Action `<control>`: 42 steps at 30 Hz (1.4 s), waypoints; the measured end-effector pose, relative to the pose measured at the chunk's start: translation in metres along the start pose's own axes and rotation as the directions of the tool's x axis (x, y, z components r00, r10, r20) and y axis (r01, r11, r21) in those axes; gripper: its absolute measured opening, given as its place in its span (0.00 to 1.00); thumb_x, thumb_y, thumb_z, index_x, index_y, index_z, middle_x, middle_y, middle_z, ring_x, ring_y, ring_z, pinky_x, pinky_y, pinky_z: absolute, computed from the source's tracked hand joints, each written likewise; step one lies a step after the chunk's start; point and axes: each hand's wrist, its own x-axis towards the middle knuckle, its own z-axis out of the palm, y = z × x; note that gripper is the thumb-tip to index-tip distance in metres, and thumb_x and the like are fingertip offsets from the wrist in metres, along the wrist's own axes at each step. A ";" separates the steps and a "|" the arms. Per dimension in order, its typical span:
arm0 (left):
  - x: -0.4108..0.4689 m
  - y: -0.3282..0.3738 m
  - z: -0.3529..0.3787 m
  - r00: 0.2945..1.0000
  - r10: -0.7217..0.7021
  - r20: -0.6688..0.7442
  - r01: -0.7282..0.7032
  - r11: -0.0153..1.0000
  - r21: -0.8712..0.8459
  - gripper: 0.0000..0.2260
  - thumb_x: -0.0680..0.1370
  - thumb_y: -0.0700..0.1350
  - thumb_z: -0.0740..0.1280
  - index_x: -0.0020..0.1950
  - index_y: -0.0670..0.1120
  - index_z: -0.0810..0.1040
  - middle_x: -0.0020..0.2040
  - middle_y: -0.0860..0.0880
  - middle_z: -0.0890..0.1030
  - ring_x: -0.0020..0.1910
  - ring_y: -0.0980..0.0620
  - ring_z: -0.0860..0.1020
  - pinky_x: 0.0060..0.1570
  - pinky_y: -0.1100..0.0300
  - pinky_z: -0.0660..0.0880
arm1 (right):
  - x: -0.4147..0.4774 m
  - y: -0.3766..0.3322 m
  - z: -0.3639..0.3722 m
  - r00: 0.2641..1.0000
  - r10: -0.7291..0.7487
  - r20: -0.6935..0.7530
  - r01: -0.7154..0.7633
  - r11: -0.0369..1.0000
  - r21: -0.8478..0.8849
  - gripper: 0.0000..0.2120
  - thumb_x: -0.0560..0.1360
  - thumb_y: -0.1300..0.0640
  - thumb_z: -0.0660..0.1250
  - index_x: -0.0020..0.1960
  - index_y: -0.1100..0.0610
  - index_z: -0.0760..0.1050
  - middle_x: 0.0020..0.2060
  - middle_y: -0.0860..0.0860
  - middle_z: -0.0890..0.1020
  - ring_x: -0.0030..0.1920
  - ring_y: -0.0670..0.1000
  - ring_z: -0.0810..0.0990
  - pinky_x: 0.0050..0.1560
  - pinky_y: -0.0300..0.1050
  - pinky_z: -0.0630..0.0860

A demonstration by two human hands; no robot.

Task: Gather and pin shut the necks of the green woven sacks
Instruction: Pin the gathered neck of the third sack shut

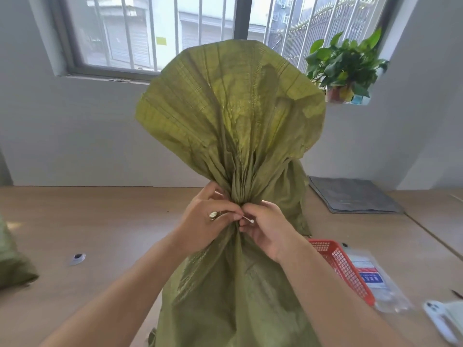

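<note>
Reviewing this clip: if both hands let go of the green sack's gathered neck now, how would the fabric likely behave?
The green sack fans upright above the left hand gripping it, so the weave is probably crisp, not limp. Its pleats would likely spring apart: the pin pinched by the right hand seems not yet fastened.

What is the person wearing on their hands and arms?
Not much! The left arm and right arm are bare, with no sleeves showing and no gloves. The left hand has a gold-coloured ring with a roundish top. The right hand shows no ring. Neither wrist has a watch or bracelet.
</note>
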 end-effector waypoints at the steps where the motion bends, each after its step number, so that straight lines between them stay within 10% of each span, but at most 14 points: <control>1: 0.000 0.002 -0.001 1.000 -0.010 0.010 0.010 1.000 0.002 0.05 0.75 0.46 0.78 0.47 0.57 0.89 0.53 0.50 0.76 0.51 0.52 0.78 0.54 0.58 0.77 | 0.000 0.000 -0.003 0.999 -0.008 0.032 0.008 1.000 -0.002 0.07 0.78 0.72 0.64 0.49 0.67 0.80 0.34 0.58 0.80 0.30 0.49 0.76 0.33 0.43 0.75; 7: -0.002 0.008 -0.006 0.984 -0.178 0.007 0.178 0.980 -0.093 0.03 0.76 0.41 0.76 0.49 0.46 0.85 0.54 0.50 0.76 0.52 0.59 0.81 0.55 0.68 0.76 | 0.002 0.010 -0.012 0.991 -0.115 0.073 0.108 0.990 0.085 0.25 0.78 0.74 0.66 0.70 0.58 0.65 0.44 0.63 0.81 0.35 0.52 0.81 0.36 0.43 0.80; 11: -0.002 0.007 0.000 0.961 -0.276 0.006 0.267 0.924 -0.273 0.04 0.77 0.37 0.75 0.48 0.43 0.82 0.49 0.37 0.81 0.42 0.46 0.84 0.47 0.59 0.77 | -0.008 0.023 -0.011 0.945 -0.327 0.010 0.327 0.945 -0.013 0.17 0.79 0.72 0.68 0.59 0.57 0.67 0.43 0.64 0.80 0.38 0.55 0.82 0.41 0.44 0.81; 15: -0.007 0.012 0.005 0.943 -0.332 -0.010 0.293 0.844 -0.450 0.04 0.79 0.37 0.73 0.50 0.37 0.79 0.35 0.48 0.82 0.35 0.54 0.78 0.38 0.62 0.75 | -0.012 0.034 -0.014 0.857 -0.513 0.055 0.516 0.847 -0.130 0.06 0.78 0.70 0.71 0.54 0.67 0.80 0.44 0.63 0.86 0.43 0.56 0.87 0.47 0.45 0.85; 23: -0.014 0.007 0.012 0.932 -0.360 -0.036 0.264 0.746 -0.612 0.02 0.78 0.35 0.72 0.48 0.39 0.80 0.39 0.52 0.83 0.40 0.56 0.80 0.45 0.65 0.76 | 0.001 0.030 -0.040 0.805 -0.501 0.317 0.580 0.776 -0.248 0.16 0.71 0.71 0.77 0.58 0.67 0.83 0.51 0.57 0.88 0.54 0.56 0.88 0.59 0.48 0.83; 29: -0.018 0.008 0.014 0.922 -0.387 0.001 0.296 0.702 -0.648 0.02 0.77 0.40 0.75 0.47 0.43 0.83 0.42 0.46 0.81 0.44 0.46 0.77 0.51 0.49 0.72 | 0.013 0.028 -0.047 0.741 -0.612 0.277 0.668 0.627 -0.400 0.04 0.75 0.63 0.75 0.48 0.56 0.87 0.44 0.55 0.81 0.51 0.43 0.76 0.53 0.38 0.76; 42: -0.020 0.005 0.012 0.908 -0.417 0.039 0.320 0.630 -0.708 0.06 0.74 0.46 0.77 0.45 0.47 0.82 0.46 0.39 0.71 0.48 0.39 0.67 0.52 0.42 0.63 | 0.008 0.026 -0.031 0.720 -0.637 0.276 0.694 0.658 -0.292 0.04 0.80 0.65 0.70 0.51 0.61 0.84 0.41 0.46 0.85 0.37 0.46 0.80 0.40 0.39 0.79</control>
